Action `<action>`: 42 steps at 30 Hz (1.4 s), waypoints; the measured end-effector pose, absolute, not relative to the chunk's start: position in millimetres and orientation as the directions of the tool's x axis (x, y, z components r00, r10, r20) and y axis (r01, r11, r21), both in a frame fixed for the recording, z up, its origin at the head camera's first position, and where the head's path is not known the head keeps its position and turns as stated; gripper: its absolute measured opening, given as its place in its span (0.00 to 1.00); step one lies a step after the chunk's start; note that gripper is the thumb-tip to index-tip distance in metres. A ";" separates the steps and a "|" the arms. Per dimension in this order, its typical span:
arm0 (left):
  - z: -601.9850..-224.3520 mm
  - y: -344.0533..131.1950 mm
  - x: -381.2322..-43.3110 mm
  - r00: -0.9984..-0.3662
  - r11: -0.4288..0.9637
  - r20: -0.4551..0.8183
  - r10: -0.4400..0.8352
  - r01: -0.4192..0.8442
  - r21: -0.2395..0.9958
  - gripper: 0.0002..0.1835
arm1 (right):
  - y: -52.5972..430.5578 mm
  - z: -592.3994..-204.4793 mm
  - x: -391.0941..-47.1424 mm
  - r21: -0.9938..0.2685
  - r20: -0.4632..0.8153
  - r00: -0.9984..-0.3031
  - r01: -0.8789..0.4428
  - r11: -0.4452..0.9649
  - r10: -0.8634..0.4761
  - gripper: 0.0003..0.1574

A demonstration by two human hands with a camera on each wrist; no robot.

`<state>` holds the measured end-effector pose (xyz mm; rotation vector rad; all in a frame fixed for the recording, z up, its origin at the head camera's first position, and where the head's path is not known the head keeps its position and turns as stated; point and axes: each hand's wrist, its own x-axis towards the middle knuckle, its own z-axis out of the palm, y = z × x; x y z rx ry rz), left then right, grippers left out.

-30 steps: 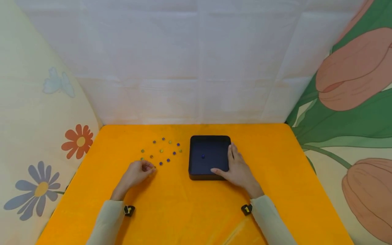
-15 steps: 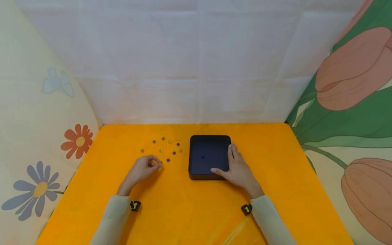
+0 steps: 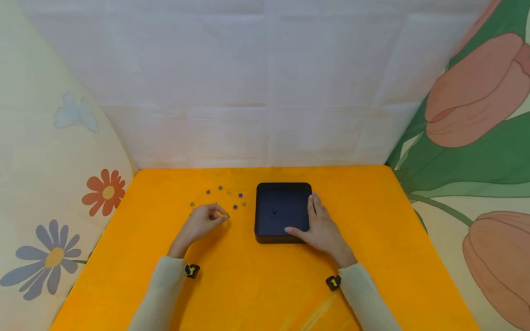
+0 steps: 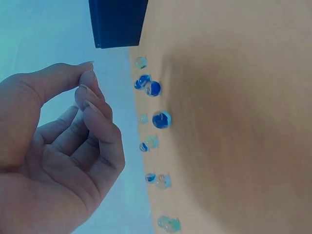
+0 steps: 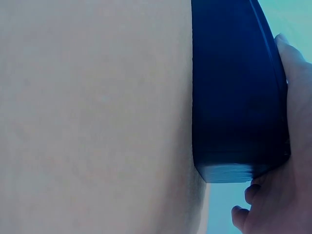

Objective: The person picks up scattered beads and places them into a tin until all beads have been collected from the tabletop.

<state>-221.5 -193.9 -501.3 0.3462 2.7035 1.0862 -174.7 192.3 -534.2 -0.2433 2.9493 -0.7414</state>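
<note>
A makeshift booth: 1 creased white sheet and 2 flower-printed hangings screen an orange-topped table.

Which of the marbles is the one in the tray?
The dark blue marble lying on the floor of the black tray; the other visible marbles are all outside it, to its left in the head view.

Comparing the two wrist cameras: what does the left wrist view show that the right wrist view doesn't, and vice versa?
Left wrist only: the left hand, its fingers curled, and several marbles on the table.

Right wrist only: the right hand against the side of the tray.

Both: the dark outside of the tray and a stretch of the table.
</note>
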 end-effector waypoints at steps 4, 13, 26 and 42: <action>-499.5 -187.9 -223.9 -0.952 0.710 -0.104 0.286 0.138 0.691 0.11 | 192.0 -534.0 -175.2 -0.473 -0.050 -0.983 -0.134 0.871 -0.178 0.84; -492.2 -172.1 -233.1 -0.948 0.700 -0.106 0.301 0.144 0.700 0.13 | 191.5 -533.3 -174.7 -0.472 -0.051 -0.982 -0.137 0.871 -0.182 0.84; -482.1 -143.7 -243.4 -0.925 0.630 -0.076 0.373 0.193 0.753 0.12 | 192.3 -533.0 -176.6 -0.461 -0.060 -0.982 -0.132 0.877 -0.180 0.84; -476.3 -112.9 -256.9 -0.910 0.633 -0.089 0.405 0.208 0.746 0.11 | 192.1 -533.7 -177.9 -0.444 -0.067 -0.980 -0.138 0.886 -0.186 0.85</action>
